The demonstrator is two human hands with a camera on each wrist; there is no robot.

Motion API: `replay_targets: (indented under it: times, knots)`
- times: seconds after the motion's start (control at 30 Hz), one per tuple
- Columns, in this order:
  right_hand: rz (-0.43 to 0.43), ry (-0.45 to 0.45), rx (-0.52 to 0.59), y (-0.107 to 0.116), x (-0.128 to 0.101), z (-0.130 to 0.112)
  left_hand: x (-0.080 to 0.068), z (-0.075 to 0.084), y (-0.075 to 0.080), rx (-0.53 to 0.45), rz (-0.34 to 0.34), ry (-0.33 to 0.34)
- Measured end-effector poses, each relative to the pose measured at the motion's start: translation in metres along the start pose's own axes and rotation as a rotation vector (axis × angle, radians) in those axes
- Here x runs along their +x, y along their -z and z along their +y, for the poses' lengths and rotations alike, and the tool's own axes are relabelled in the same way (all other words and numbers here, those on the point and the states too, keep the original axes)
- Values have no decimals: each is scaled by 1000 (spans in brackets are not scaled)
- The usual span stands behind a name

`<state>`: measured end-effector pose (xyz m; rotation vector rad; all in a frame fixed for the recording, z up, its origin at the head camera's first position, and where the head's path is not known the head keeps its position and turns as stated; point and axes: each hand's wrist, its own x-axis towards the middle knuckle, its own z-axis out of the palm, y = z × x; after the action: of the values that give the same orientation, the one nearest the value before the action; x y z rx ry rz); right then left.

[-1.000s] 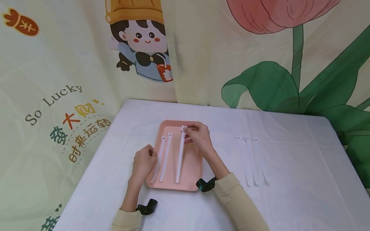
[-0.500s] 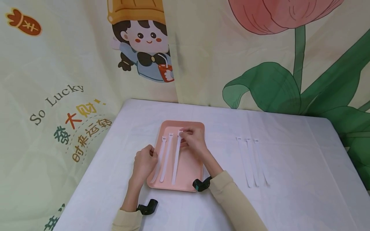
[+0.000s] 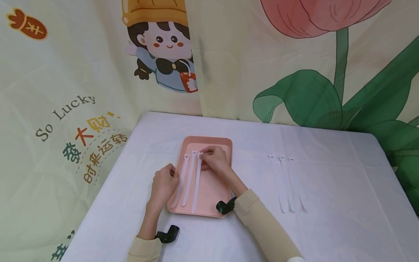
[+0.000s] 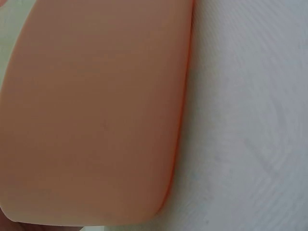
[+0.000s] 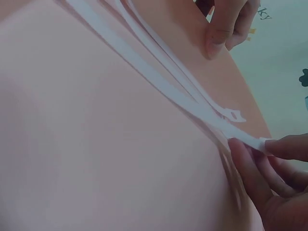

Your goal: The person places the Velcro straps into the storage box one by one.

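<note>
Three white straps lie in a pink tray [image 3: 222, 143]; three more straps [image 3: 287, 183] on the table [image 3: 327, 225]. Right hand [image 3: 214, 162] pinches one strap [image 3: 196, 183]; left hand [image 3: 164, 183], fingers curled, holds the tray's edge.

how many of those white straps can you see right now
6. Three white straps lie on the pink tray: the left, the middle, and the third, whose head end the right hand pinches. Three more lie side by side on the white tablecloth.

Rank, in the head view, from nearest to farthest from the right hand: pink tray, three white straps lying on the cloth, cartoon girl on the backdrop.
1. Pink tray, directly under the right hand.
2. Three white straps, on the cloth to its right.
3. Cartoon girl, up on the backdrop.
</note>
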<state>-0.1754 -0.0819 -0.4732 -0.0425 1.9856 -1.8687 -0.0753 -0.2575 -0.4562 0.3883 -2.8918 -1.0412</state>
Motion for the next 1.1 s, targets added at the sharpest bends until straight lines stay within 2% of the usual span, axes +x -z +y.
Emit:
replay_targets:
  times: [0.53, 0.8, 1.1]
  knots:
    - [5, 93, -227, -5, 1, 3, 0, 0, -1, -4, -4, 9]
    - [50, 172, -380, -4, 1, -2, 0, 2, 0, 4, -2, 14]
    - [67, 194, -431, 1, -5, -10, 0, 2, 0, 11, -9, 14]
